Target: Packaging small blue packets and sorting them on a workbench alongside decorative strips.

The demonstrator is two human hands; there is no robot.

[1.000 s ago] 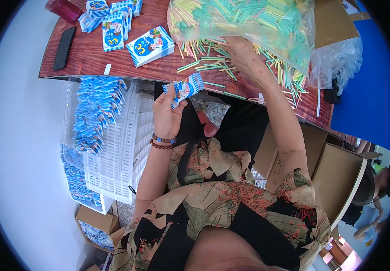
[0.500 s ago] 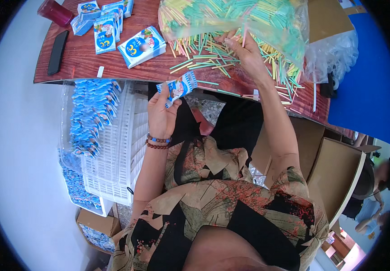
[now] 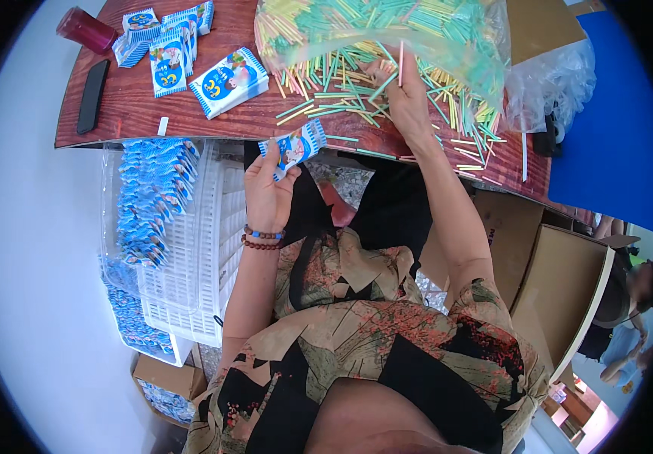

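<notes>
My left hand [image 3: 272, 193] is closed on a small blue-and-white packet [image 3: 296, 148], pinched between thumb and fingers just off the table's front edge. My right hand [image 3: 408, 98] is in a heap of thin coloured sticks [image 3: 341, 100], yellow, green and pink, that spills out of a clear plastic bag [image 3: 387, 23]. Its fingers are closed around a few sticks, with a pink stick [image 3: 400, 64] standing upright at them. Part of the fingertips is hidden among the sticks and by the bag's edge.
More packets [image 3: 229, 82] lie on the wood-grain table [image 3: 129, 98], beside a black flat device [image 3: 93, 97] and a red cup [image 3: 85, 30]. Below left, a white basket [image 3: 182, 303] sits near piled packets [image 3: 152, 197]. Cardboard boxes [image 3: 561, 280] stand at right; another person [image 3: 621, 340] is beyond.
My right hand has drawn slightly toward me and left within the sticks. My left hand keeps its hold on the packet. The whole view has shifted a little.
</notes>
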